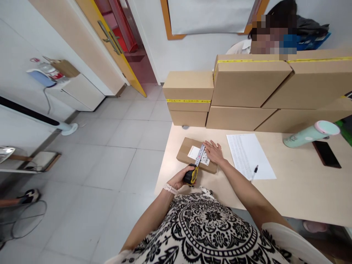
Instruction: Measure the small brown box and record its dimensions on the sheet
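A small flat cardboard box [183, 153] with white labels lies near the table's left edge. My left hand [180, 176] is closed round a black and yellow tape measure [191, 175] at the box's near side. Its pulled-out blade runs across the top of the box, over the labels. On the far part of the box rests my right hand [213, 151], fingers stretched out, touching the box beside the blade's far end. Whether its thumb presses on the blade tip I cannot tell.
Larger cardboard boxes [247, 82] with yellow tape form a wall along the table's back. Right of the small box lie a printed sheet [242, 150], a pen [256, 169], a mint-green tumbler [305, 137] and a phone [326, 154]. A person sits behind the stacked boxes.
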Motion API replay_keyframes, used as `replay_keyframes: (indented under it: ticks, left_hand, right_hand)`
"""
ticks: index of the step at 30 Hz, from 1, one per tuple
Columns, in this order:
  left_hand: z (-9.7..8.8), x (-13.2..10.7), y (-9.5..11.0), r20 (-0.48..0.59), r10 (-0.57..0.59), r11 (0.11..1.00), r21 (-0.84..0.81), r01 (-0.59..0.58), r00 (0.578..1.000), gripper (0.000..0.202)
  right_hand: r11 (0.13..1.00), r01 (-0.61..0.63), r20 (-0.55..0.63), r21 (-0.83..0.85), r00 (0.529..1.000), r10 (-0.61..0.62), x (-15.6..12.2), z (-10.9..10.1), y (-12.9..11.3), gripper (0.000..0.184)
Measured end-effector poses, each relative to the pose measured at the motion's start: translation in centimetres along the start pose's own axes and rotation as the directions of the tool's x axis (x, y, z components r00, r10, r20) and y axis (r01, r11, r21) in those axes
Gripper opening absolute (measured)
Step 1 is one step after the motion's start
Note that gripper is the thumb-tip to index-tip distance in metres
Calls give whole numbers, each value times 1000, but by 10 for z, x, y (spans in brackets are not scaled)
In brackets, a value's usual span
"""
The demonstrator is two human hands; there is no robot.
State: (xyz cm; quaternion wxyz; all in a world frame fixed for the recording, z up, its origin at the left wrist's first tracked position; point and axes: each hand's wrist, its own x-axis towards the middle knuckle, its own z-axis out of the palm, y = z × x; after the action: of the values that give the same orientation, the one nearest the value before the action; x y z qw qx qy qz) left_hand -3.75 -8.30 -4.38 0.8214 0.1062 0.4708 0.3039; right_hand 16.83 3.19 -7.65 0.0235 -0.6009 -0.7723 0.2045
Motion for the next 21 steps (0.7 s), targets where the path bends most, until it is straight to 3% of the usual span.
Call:
replay_keyframes:
  ticks: [8,21]
  left_hand:
    - [-13,-22,-13,100,7,994,104,-17,995,56]
    - [-16,-19,-16,118,39,989,138,-56,992,54]
  right_hand:
    - [985,-111,14,131,994,110,-1,1,1,57]
    - [975,-139,1,173,990,141,3,2,3,58]
